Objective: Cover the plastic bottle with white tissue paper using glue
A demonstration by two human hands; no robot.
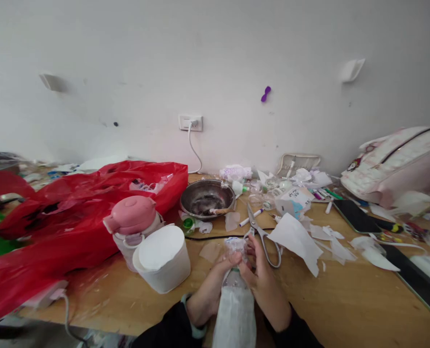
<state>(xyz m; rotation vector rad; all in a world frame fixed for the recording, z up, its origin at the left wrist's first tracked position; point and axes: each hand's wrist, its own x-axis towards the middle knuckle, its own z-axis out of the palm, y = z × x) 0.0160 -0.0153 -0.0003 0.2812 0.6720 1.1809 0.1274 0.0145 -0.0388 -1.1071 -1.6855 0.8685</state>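
A clear plastic bottle (233, 279) with a white wrapping (234, 316) around its body stands close to me at the table's front edge. At its top is a clear plastic piece (234, 244) with blue and white marks; how it joins the bottle I cannot tell. My left hand (213, 285) is closed around the bottle's upper part from the left, thumb pressed near the neck. From the right, my right hand (265, 282) grips the same area, its fingers bent about the top. Just beyond my right fingers lie grey-handled scissors (260, 234).
Left of my hands stand a white tub (162, 261) and a pink-lidded bottle (135, 217), before a red plastic bag (73, 212). A metal bowl (207, 198) sits behind. Paper scraps (296, 241), a marker (251, 217), phones (356, 216) and a backpack (399, 164) occupy the right.
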